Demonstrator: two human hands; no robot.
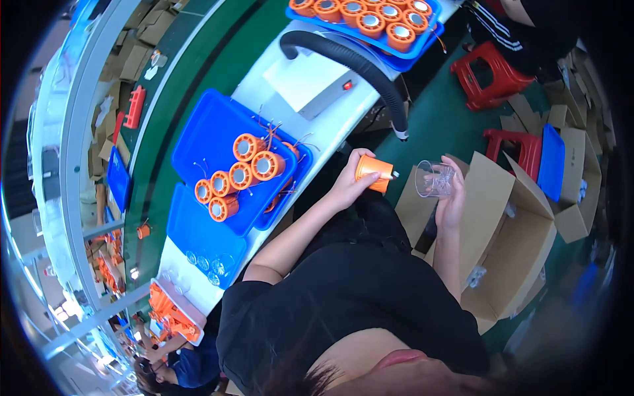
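The left hand [352, 183] grips an orange cup [372, 173]; the right hand [452, 201] holds a clear cup [428, 179], apart from it. Both are beyond the tabletop's [325, 132] near long edge. On it, a blue tray [198, 145] carries orange cylinders [242, 174]. Toward the far end, a black hose [356, 61] arches over a white box [297, 89], near more orange cylinders [371, 24].

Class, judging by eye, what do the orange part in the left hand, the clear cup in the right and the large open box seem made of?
Orange part: probably moulded plastic, smooth and evenly coloured.
Clear cup: likely rigid plastic, glossy and see-through; glass can't be ruled out.
Open box: cardboard, matt brown with folded flaps.
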